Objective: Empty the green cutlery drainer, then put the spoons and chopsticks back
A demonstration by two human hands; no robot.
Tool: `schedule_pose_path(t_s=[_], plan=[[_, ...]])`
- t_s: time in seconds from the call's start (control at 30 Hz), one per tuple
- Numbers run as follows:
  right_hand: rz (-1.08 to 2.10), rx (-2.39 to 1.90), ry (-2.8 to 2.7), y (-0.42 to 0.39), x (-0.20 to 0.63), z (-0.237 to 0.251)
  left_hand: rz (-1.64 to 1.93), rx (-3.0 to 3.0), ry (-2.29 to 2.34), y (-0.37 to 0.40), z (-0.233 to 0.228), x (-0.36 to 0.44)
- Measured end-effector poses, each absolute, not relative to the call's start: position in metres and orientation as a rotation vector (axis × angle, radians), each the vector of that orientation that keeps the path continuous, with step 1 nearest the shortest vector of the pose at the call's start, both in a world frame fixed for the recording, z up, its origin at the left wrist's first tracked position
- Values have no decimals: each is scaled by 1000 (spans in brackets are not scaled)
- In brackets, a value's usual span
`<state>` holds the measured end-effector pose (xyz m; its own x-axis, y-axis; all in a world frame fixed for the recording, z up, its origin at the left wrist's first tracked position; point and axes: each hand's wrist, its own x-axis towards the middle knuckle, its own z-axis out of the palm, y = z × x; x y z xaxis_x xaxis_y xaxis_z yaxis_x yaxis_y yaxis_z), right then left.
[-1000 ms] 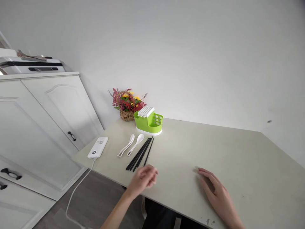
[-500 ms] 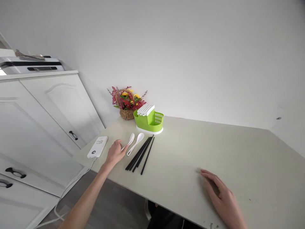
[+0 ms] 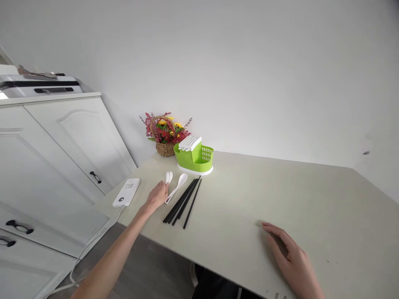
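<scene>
My left hand (image 3: pixel 158 195) is closed around the handles of two white spoons (image 3: pixel 168 176), whose bowls stick up above my fingers. A third white spoon (image 3: pixel 177 187) lies on the table just right of that hand. Several black chopsticks (image 3: pixel 183 199) lie beside it in a loose bundle. A green cutlery holder (image 3: pixel 193 157) with a white slotted top stands behind them. My right hand (image 3: pixel 291 259) rests flat on the pale table (image 3: pixel 249 199) near its front edge, fingers apart, holding nothing.
A white power bank (image 3: pixel 126 192) with a trailing cable lies at the table's left corner. A wicker basket of flowers (image 3: pixel 165 135) stands against the wall behind the holder. White cabinets (image 3: pixel 56 166) stand to the left.
My left hand moved from the table's front edge to the spoons, closed on two of them and tilted them up off the table. My right hand stayed put.
</scene>
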<state>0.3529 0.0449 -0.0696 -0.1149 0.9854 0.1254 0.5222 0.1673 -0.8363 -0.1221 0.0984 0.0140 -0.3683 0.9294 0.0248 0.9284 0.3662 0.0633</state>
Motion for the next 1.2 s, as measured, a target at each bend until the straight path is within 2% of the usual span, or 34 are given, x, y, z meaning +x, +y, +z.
schedule_pose_path(t_s=[0.27, 0.6, 1.0, 1.2], plan=[[824, -1437, -1721, 44, 352, -68, 102, 1968, 2613, 95, 27, -83], [798, -1414, -1738, 44, 352, -66, -97, 1995, 2606, 96, 9, -83], [838, -1433, -1732, 46, 353, -69, -10, 1976, 2552, 98, 9, -85], [837, -1434, -1747, 45, 354, -71, 221, 2120, 2465, 90, 25, -42]])
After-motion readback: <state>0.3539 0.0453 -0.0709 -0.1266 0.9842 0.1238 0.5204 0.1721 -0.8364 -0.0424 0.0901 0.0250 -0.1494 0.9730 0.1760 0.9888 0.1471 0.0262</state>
